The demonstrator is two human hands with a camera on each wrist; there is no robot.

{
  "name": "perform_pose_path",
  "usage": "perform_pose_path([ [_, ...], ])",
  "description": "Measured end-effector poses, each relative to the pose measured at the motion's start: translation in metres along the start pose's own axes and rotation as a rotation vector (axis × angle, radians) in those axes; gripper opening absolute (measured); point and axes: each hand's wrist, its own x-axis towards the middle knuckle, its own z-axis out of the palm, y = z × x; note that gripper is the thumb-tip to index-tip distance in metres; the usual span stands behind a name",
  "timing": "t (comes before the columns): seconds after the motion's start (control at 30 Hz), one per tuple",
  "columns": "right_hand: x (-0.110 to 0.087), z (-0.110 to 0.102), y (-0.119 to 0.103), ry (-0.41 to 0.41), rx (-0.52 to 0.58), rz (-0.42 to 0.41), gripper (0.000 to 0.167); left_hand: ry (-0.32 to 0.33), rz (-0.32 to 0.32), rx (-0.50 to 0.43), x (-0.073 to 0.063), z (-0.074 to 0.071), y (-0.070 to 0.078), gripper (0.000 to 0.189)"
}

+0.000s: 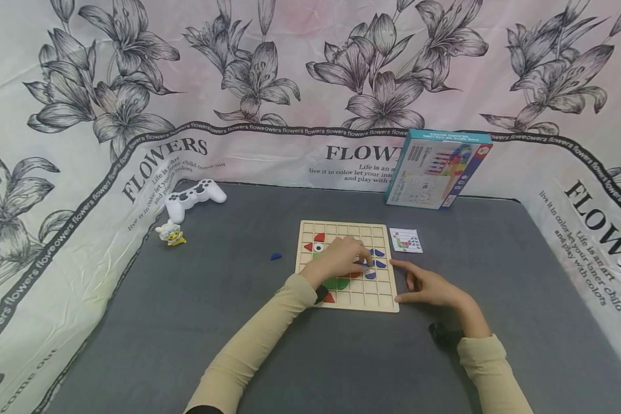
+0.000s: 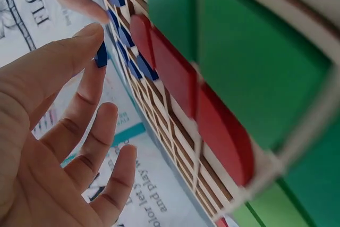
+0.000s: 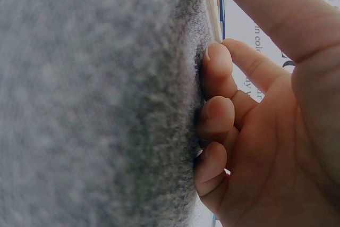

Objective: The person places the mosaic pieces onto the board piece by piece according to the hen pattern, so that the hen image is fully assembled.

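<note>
Over the wooden grid board (image 1: 362, 299), my left hand (image 1: 341, 256) pinches a small blue piece (image 2: 101, 56) between thumb and index finger. The other fingers of that hand are spread and loosely bent in the left wrist view. Set in the board are several blue pieces (image 1: 380, 264), red pieces (image 2: 172, 73) and green pieces (image 2: 255, 57), partly covered by the left hand and forearm in the head view. At the board's right edge rests my right hand (image 1: 429, 287), its thumb and index finger extended against the rim and the remaining fingers bent on the table.
One loose blue piece (image 1: 276, 256) lies left of the board. A pattern card (image 1: 406, 240) lies to its right, with an upright box (image 1: 434, 169) behind. A white game controller (image 1: 195, 198) and a small figurine (image 1: 171, 233) sit at the table's far left.
</note>
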Motion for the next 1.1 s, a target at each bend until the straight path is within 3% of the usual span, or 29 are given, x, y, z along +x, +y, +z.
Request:
perform_pose_path([
  [0.6,-0.003,-0.003,-0.001,0.001,0.037,-0.001,0.078,-0.058,0.037,0.062,0.036,0.014,0.025,0.019],
  [1.1,-0.004,-0.001,-0.003,0.0,0.048,0.01,0.079,-0.099,0.032,0.055,0.033,0.019,0.026,0.017],
])
